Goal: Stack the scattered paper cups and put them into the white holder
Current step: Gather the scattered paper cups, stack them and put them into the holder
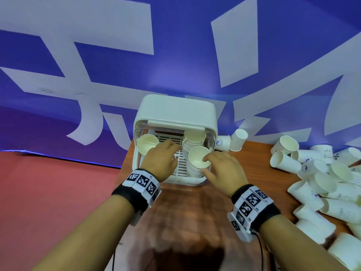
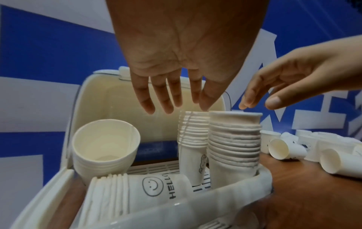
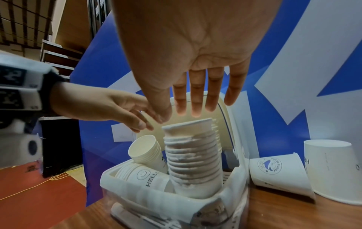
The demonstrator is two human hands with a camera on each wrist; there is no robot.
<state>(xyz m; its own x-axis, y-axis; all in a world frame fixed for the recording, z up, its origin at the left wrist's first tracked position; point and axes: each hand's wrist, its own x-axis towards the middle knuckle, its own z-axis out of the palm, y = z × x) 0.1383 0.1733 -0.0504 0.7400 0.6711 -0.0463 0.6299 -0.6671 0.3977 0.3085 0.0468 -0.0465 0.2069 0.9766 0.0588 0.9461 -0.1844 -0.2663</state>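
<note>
Standing in holder: near stack (image 1: 197, 163) upright in the right side of the white holder (image 1: 192, 182), a second stack (image 1: 193, 140) just behind it.
Left side: a short stack (image 1: 147, 145) leaning, another (image 2: 125, 193) lying flat.
Right hand (image 1: 222, 169): fingers spread, just above the near stack's rim.
Left hand (image 1: 162, 157): fingers straight, over the holder.
Table (image 1: 214, 202): loose cups (image 1: 312, 173) scattered at right.
</note>
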